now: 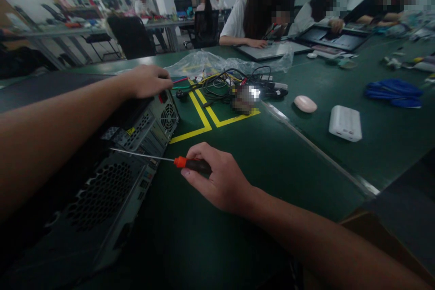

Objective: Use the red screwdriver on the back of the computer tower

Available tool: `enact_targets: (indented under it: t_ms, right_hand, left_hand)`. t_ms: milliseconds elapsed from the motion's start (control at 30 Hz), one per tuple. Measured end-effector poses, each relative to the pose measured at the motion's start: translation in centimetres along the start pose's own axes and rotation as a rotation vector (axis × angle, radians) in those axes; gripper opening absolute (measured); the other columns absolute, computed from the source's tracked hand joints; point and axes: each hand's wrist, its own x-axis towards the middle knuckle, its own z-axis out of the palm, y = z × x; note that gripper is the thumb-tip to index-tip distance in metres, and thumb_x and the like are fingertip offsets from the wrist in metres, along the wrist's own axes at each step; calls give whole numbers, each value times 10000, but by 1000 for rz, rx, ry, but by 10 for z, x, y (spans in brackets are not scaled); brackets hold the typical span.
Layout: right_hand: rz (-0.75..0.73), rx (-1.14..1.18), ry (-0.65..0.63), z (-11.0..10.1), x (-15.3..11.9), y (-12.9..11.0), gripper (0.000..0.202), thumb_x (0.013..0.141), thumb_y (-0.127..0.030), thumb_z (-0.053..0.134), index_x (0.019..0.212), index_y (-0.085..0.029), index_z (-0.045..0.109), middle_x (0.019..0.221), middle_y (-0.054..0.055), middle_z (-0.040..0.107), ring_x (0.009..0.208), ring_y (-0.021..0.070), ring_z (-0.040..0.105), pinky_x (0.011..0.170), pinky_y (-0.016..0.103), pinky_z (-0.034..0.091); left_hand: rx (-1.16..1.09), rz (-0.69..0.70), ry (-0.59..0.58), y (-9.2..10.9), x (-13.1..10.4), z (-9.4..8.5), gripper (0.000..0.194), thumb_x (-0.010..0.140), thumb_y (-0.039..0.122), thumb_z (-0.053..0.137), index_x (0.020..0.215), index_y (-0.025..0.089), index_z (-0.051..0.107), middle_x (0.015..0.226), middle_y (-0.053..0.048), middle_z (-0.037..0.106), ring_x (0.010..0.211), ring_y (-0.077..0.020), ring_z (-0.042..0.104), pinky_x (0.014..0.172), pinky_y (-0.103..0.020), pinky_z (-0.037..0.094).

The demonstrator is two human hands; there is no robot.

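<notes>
A dark desktop computer case lies on the left, its back panel with vents and ports facing right. My left hand grips the case at its far upper corner, fingers bent over the edge near the small round fan grille. In my right hand is a screwdriver with a black and orange handle, fingers wrapped round it. Its long thin shaft points left, and the tip is at the back panel, above the large honeycomb vent. Whether the tip touches a screw is too dark to tell.
Yellow tape marks the green table. Beyond it lie tangled cables and a clear plastic sheet. To the right are a pink oval object, a white box-shaped device and a blue bundle. Several people sit across.
</notes>
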Motion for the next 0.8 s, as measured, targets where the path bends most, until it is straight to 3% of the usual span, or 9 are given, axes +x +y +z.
enact_targets:
  t_ms: [800]
  right_hand:
    - [19,2,-6,-1,-1,-1,157,1072,-405,692,1103,-260,643,1019,19,763,826,173,648,788,335,491]
  left_hand:
    - [27,-19,-7,6,-4,-3,752,1041,514,325,1419,65,796,1261,-225,783,1140,-370,714,1051,-485,534]
